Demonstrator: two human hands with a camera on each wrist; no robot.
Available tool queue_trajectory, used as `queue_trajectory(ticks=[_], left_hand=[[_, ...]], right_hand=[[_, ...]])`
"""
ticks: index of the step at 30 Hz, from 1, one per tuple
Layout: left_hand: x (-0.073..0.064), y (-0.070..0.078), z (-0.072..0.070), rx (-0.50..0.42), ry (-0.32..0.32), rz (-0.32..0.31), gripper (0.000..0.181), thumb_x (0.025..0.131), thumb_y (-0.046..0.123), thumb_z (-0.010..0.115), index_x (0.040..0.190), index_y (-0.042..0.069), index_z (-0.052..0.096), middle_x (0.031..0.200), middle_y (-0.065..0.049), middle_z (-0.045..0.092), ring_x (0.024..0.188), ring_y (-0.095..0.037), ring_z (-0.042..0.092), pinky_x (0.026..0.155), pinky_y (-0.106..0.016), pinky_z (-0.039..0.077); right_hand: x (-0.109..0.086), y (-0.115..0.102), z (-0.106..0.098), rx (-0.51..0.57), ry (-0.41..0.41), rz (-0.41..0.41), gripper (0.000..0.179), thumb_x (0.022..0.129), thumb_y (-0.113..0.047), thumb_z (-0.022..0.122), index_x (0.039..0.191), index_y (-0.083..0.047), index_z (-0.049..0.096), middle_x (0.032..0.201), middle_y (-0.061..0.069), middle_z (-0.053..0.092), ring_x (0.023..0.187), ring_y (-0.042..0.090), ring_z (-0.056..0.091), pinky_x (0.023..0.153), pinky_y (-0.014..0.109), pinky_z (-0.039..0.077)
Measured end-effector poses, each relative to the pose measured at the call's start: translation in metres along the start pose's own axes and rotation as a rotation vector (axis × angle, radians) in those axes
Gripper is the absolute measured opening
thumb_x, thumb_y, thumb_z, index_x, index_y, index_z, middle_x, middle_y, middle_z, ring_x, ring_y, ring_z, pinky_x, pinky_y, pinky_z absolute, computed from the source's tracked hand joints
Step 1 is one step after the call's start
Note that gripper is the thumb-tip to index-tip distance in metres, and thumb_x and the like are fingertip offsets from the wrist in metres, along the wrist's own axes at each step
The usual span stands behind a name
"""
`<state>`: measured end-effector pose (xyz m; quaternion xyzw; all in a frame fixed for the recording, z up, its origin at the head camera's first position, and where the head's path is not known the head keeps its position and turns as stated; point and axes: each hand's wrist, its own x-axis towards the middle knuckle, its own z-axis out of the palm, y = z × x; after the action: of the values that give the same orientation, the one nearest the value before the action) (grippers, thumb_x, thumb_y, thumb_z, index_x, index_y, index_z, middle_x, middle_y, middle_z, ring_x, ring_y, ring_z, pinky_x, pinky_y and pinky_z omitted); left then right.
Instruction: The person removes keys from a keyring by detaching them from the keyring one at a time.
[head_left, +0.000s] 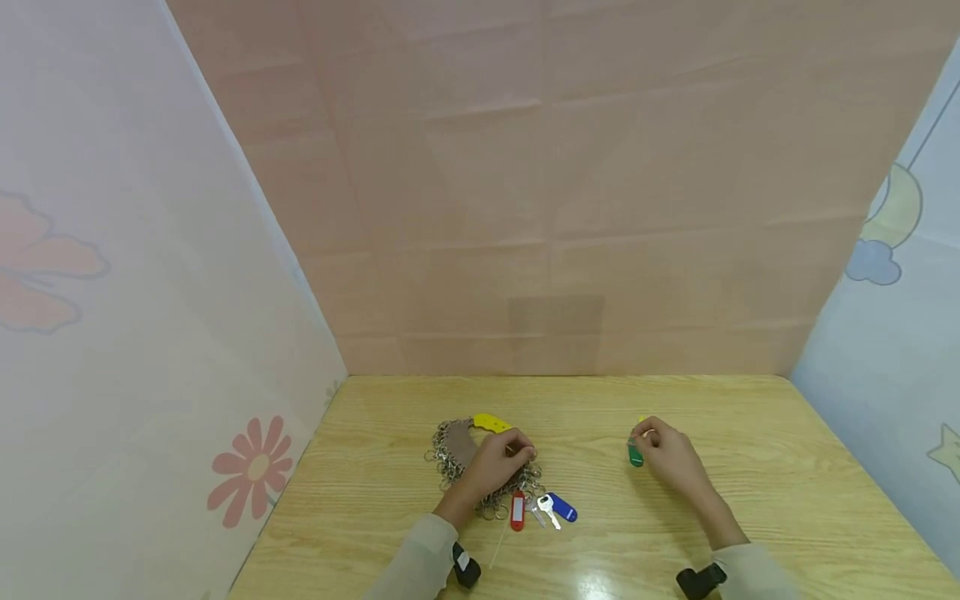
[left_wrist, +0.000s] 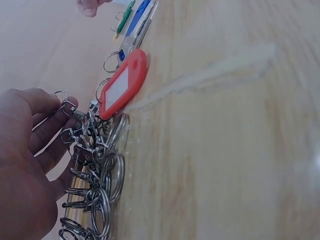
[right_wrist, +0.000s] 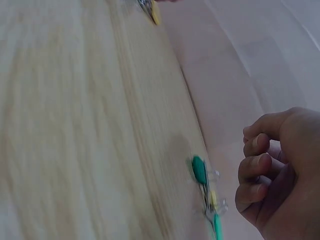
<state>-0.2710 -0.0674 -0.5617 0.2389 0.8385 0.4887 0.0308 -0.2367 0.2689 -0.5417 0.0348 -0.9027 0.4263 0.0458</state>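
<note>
**Left hand pinches a small silver metal ring at the clasp cluster**

The small silver metal ring (left_wrist: 62, 92) sits between the left hand's (head_left: 492, 463) thumb and fingertip, over the right side of a brown crescent-shaped holder (head_left: 457, 440) with a curved yellow handle (head_left: 491, 423). Silver metal clasps and rings (left_wrist: 86, 150) crowd the holder's edge. Just beside its near edge lie a red plastic key tag with a white label (head_left: 517, 511), a silver metal key (head_left: 549, 510) and an oblong blue plastic tag (head_left: 563, 507).

Well apart from the holder, the right hand (head_left: 669, 458) is loosely curled, nothing visible in its grasp, near an oblong green plastic tag (head_left: 636, 456). Everything rests on a pale wood-grain table (head_left: 337, 500), before a creased pinkish-tan sheet (head_left: 450, 208).
</note>
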Motion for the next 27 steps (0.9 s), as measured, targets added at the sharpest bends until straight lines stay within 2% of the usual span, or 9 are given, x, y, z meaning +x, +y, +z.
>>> queue_trajectory(ticks=[8, 19, 27], left_hand=[[-0.002, -0.001, 0.0, -0.007, -0.002, -0.007, 0.012, 0.107, 0.025, 0.067, 0.105, 0.016, 0.075, 0.097, 0.005, 0.075, 0.085, 0.0, 0.062, 0.077, -0.02, 0.054], [-0.002, -0.002, -0.001, -0.004, -0.004, -0.001, 0.013, 0.107, 0.026, 0.067, 0.105, 0.017, 0.075, 0.098, 0.005, 0.075, 0.087, 0.0, 0.063, 0.078, -0.021, 0.054], [-0.001, -0.004, 0.0, -0.011, -0.012, 0.001, 0.012, 0.107, 0.025, 0.067, 0.106, 0.016, 0.074, 0.1, 0.004, 0.075, 0.087, 0.0, 0.063, 0.079, -0.022, 0.054]], right_hand=[[-0.001, -0.019, 0.03, -0.002, -0.042, -0.049, 0.011, 0.106, -0.018, 0.064, 0.109, -0.008, 0.067, 0.065, -0.005, 0.044, 0.052, 0.004, 0.033, 0.049, 0.02, 0.031], [-0.008, -0.052, 0.059, -0.01, -0.089, -0.094, 0.006, 0.104, -0.017, 0.07, 0.101, -0.012, 0.07, 0.065, -0.006, 0.048, 0.054, 0.003, 0.036, 0.053, 0.022, 0.033], [-0.017, -0.062, 0.077, -0.05, -0.141, -0.128, 0.005, 0.102, -0.021, 0.07, 0.098, -0.019, 0.069, 0.064, -0.01, 0.051, 0.054, 0.002, 0.041, 0.052, 0.021, 0.035]])
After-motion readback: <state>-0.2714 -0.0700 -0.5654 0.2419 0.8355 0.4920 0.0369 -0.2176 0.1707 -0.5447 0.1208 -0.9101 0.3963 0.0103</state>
